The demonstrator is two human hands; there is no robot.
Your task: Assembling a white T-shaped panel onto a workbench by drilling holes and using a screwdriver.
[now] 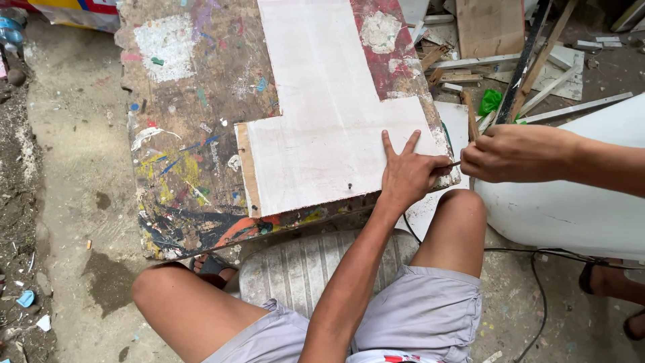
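- The left hand (406, 176) lies flat on the lower right corner of a white L-shaped board (329, 128), 2 fingers spread and pointing away from the body, thumb toward the board's right edge. Its grip closes on nothing; it only presses down.
- The board rests on a paint-spattered desk (191, 121), its right corner at the desk's near right edge, above the person's right knee.
- The right hand (517, 153) comes in from the right, just beside the board's corner, fingers closed around a thin dark tool (455, 163). Only a short tip shows, so I cannot tell what kind of tool it is.
- That tip sits at the board's right edge, right by the left thumb; whether it touches the board is unclear.
- Judged from this, the step in hand is working or marking the board's right edge while the left hand pins it.
- The next move seems to call for firm downward pressure from the left hand and a steady right hand, with the left thumb kept out of the tip's path.
- Wood scraps (470, 70) and a green scrap (490, 101) litter the floor beyond; a black cable (537, 282) runs by the right leg.
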